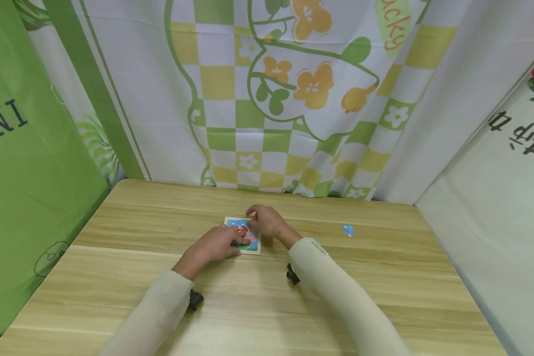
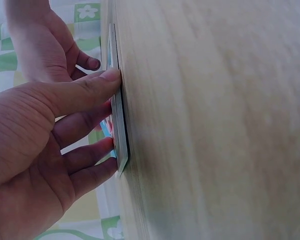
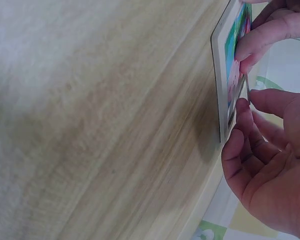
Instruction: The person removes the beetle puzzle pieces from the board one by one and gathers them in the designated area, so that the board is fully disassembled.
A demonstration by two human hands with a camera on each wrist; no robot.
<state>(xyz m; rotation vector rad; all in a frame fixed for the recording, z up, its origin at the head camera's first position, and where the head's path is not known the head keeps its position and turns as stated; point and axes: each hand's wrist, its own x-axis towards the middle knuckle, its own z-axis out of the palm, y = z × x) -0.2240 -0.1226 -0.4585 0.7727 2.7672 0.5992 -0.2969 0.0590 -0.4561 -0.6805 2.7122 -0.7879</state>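
One puzzle (image 3: 231, 52) lies beneath the left hand (image 1: 215, 243), its extended fingers best pressed firm while the right hand (image 1: 269, 221), just beside, pinches a piece (image 3: 247, 89).

Two hands (image 1: 215, 243) (image 1: 269, 221), one puzzle board (image 1: 252, 246)

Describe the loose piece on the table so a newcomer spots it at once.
On the pale wood-grain table, look right of the person's right hand. There lies a small, irregular blue piece with a pinkish spot. Unlike the square, pale-edged picture board at both hands, it lies alone, untouched.
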